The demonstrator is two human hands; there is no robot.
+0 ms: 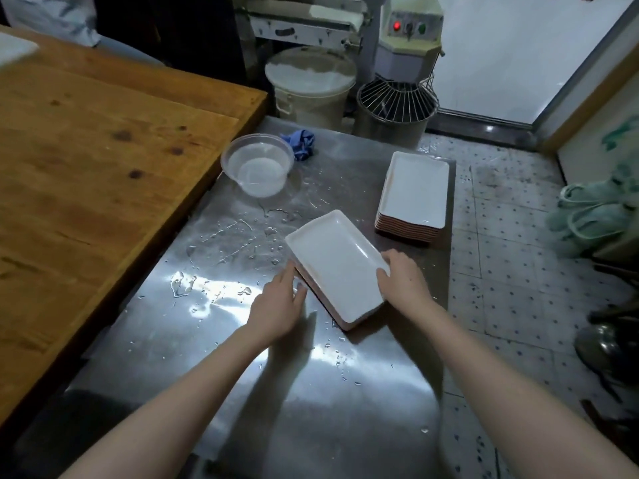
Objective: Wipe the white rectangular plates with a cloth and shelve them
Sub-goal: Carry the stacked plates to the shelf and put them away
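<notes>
A small stack of white rectangular plates [337, 264] lies at an angle in the middle of the wet steel table [242, 375]. My left hand [276, 305] touches the stack's left long edge, fingers around it. My right hand [403, 280] grips the right long edge, thumb on the rim. A taller stack of the same plates [415, 191] stands near the table's right edge. A crumpled blue cloth [300, 143] lies at the back of the table, away from both hands.
A clear plastic bowl [257, 164] holding water stands beside the cloth. A wooden worktop [86, 167] adjoins the table on the left. A lidded bucket [311, 88] and a dough mixer [397, 98] stand behind. Tiled floor [511, 271] lies to the right.
</notes>
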